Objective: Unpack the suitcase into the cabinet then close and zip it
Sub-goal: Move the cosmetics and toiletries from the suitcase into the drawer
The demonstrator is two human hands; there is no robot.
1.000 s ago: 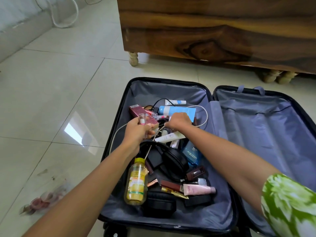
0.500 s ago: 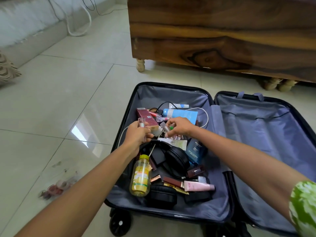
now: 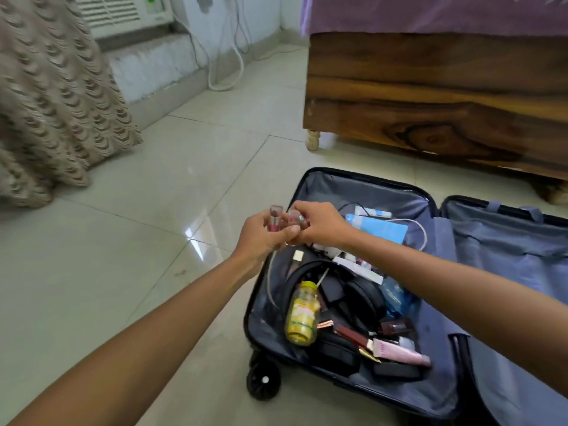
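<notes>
Hovering over suitcase (image 3: 362,186): laden hands (image 3: 289,232)

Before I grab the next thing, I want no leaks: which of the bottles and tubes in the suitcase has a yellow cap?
The yellow-capped bottle, holding yellow liquid, lying in the left half of the suitcase. The pink tube and blue tube show no yellow cap.

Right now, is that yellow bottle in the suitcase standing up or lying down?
Lying down. The yellow bottle rests on its side among the clutter in the open suitcase, its yellow cap pointing toward the far end.
</notes>
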